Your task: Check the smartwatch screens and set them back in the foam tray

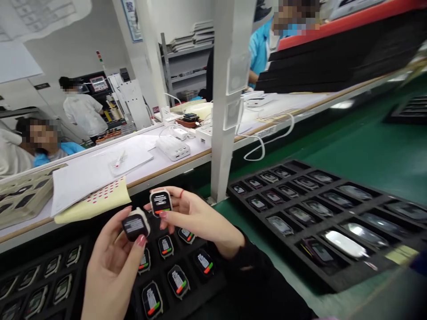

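Note:
My left hand point(113, 262) is closed around a smartwatch point(136, 226) without a strap, its dark screen showing blurred text. In my right hand point(187, 213) a second smartwatch point(160, 201) is gripped between thumb and fingers; its lit screen shows white text with a red and green strip at the bottom. The two watches are held close together but apart. Below them lies a black foam tray point(196, 295) with several lit smartwatches point(178, 281) in its compartments, partly hidden by my hands.
Another black tray of watches point(36, 300) lies at the left, and a larger one point(336, 278) at the right. A white post point(222, 111) stands ahead beside a shelf with papers point(100, 164) and a white power bank-like box point(173, 147). Several people are beyond.

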The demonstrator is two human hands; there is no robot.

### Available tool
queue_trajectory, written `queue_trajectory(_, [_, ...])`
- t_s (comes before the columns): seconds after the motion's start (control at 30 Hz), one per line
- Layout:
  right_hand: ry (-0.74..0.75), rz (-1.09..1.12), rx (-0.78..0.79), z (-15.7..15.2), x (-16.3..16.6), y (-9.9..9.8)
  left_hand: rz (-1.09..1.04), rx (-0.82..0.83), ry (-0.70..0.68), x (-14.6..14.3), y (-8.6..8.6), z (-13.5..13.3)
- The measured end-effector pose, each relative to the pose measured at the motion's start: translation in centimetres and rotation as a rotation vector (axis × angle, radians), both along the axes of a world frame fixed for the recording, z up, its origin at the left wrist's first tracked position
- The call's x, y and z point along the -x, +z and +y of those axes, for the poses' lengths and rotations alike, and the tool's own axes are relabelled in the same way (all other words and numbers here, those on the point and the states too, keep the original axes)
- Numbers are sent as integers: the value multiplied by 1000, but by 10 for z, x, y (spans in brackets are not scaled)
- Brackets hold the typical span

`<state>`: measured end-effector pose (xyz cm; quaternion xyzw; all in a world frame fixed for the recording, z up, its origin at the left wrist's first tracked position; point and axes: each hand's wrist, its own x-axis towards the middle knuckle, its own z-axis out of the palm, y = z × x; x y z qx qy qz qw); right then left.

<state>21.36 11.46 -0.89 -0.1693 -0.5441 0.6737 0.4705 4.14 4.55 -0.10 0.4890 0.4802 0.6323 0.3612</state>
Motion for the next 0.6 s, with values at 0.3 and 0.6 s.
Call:
queue_trajectory(0.3, [-103,-139,-16,1,4,-6,87,41,-97,1,-3,-4])
queue_trajectory(0.6, [-103,-227,-66,0,1,-11,86,41,-83,2,-3,-5])
